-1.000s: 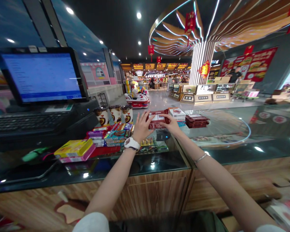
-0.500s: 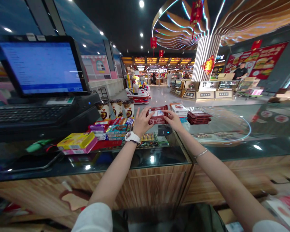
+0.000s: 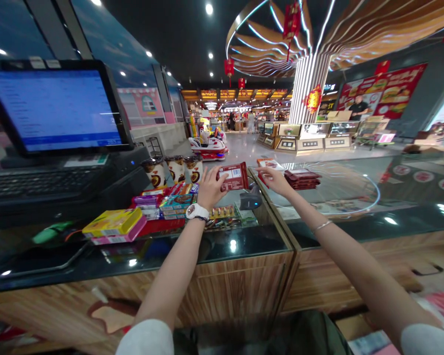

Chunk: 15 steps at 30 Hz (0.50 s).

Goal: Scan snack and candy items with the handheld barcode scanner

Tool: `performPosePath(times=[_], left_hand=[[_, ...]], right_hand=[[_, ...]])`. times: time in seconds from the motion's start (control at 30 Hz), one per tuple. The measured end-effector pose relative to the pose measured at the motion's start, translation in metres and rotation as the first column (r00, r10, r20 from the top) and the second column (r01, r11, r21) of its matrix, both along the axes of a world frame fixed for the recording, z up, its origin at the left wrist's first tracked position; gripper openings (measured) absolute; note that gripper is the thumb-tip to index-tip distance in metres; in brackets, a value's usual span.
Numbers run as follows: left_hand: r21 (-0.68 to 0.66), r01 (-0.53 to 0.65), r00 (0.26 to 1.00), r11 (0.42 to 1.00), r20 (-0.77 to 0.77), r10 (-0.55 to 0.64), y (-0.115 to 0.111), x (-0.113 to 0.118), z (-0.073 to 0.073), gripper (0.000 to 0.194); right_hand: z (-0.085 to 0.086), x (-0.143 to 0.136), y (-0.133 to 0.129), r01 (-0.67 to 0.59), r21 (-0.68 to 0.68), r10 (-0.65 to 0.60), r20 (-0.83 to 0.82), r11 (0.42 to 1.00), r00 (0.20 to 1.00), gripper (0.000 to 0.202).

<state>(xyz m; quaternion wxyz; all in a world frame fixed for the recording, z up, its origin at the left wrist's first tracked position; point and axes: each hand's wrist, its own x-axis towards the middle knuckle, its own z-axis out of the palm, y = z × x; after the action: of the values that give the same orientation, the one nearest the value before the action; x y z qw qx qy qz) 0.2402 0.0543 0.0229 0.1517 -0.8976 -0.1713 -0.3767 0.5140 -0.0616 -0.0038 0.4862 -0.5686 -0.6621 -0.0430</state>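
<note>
My left hand [image 3: 211, 188] is closed on the left end of a dark red packet [image 3: 235, 177], whose white label faces me. Below the packet's right end sits a black scanner [image 3: 250, 199] with a blue light. My right hand [image 3: 276, 180] is off the packet, fingers apart, over a stack of boxes [image 3: 269, 163] that it partly hides. Just right of it lies a pile of dark red packets [image 3: 302, 179] on the glass counter.
Left of my left hand stand lidded cups [image 3: 175, 169], colourful snack boxes [image 3: 177, 201] and yellow and pink boxes [image 3: 113, 224]. A monitor [image 3: 55, 111] and keyboard [image 3: 40, 180] fill the far left. A person [image 3: 358, 107] stands in the distance.
My right hand has let go of the dark red packet and moved right, its fingers spreading. The packet now stays in my left hand alone. The whole view has shifted slightly.
</note>
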Motion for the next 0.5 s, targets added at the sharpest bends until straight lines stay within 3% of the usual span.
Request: performPosePath(times=[0.13,0.27,0.5], left_hand=[[-0.019,-0.023,1.000,1.000,0.005,0.023,0.000,-0.002,0.002,0.053],[-0.014,-0.030,1.000,0.999,-0.004,0.030,0.000,-0.001,-0.001,0.050],[-0.037,-0.017,1.000,0.999,0.003,0.017,0.002,0.002,-0.005,0.051]], right_hand=[[-0.018,0.006,-0.011,-0.092,-0.165,0.121,0.172,0.982,0.978,0.075],[-0.031,0.003,-0.010,-0.195,-0.300,0.267,0.221,0.934,0.938,0.078],[-0.038,-0.003,0.002,-0.271,-0.316,0.359,0.269,0.909,0.893,0.074]])
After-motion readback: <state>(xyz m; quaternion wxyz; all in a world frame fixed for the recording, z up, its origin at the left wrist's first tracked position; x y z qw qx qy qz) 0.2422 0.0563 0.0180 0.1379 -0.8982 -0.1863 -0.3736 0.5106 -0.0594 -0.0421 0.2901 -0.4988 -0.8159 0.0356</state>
